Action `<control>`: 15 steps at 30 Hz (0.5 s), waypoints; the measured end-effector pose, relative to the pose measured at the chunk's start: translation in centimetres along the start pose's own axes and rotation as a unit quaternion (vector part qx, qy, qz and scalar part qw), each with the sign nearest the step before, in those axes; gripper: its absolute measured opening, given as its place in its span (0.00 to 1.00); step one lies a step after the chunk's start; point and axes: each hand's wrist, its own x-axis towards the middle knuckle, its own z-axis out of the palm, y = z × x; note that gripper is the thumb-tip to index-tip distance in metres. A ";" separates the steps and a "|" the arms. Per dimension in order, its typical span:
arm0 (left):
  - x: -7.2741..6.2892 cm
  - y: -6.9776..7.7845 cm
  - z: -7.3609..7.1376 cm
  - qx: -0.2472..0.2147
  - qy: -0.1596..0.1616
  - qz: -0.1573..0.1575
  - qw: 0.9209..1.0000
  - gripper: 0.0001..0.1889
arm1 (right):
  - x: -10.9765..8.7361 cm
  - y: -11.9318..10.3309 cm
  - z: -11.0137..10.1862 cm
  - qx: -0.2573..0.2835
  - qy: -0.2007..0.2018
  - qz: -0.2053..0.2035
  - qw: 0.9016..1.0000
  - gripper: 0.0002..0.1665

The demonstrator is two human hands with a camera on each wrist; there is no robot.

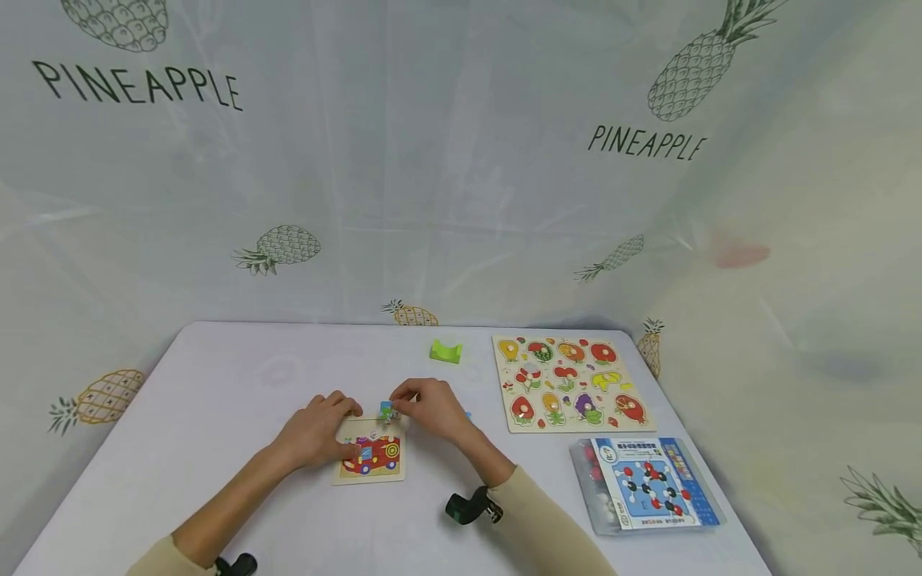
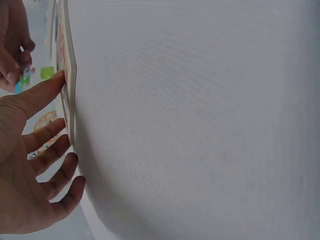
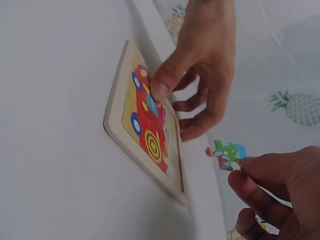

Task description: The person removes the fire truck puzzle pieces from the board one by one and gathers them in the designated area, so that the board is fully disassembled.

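Observation:
A small wooden jigsaw board (image 1: pixel 370 477) with a red vehicle picture lies on the white table, its upper strip bare of pieces in the right wrist view. My left hand (image 1: pixel 314 434) holds the board at its left side, thumb on the picture and fingers by the far edge. Between thumb and fingertips my right hand (image 1: pixel 434 408) pinches a blue and green puzzle piece (image 3: pixel 230 153). That piece is raised just beyond the board's far edge, apart from it. A small blue thing (image 1: pixel 468 415) shows beside the right wrist, mostly hidden.
Farther back on the table sits a bright green curved block (image 1: pixel 446 352). To the right lies a larger fruit puzzle board (image 1: pixel 576 386), and nearer me a clear plastic box (image 1: pixel 603 512) with a molecule picture on its sleeve. A pineapple-print curtain (image 1: pixel 432 160) hangs behind the table.

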 end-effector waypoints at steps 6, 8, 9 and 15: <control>-0.1 0.1 -0.2 0.005 0.001 0.001 1.000 0.28 | -0.4 1.0 -1.1 0.000 -0.003 0.011 1.000 0.05; -0.2 0.1 -0.2 0.008 0.003 0.000 1.000 0.28 | -0.5 1.3 -1.6 0.000 -0.014 0.015 1.000 0.05; -0.2 0.1 -0.1 0.009 0.003 0.000 1.000 0.28 | -0.5 1.4 -1.8 -0.004 -0.020 0.016 1.000 0.05; -0.3 0.0 0.1 0.008 0.008 -0.001 1.000 0.28 | -0.7 2.4 -2.8 -0.024 -0.057 0.034 0.998 0.04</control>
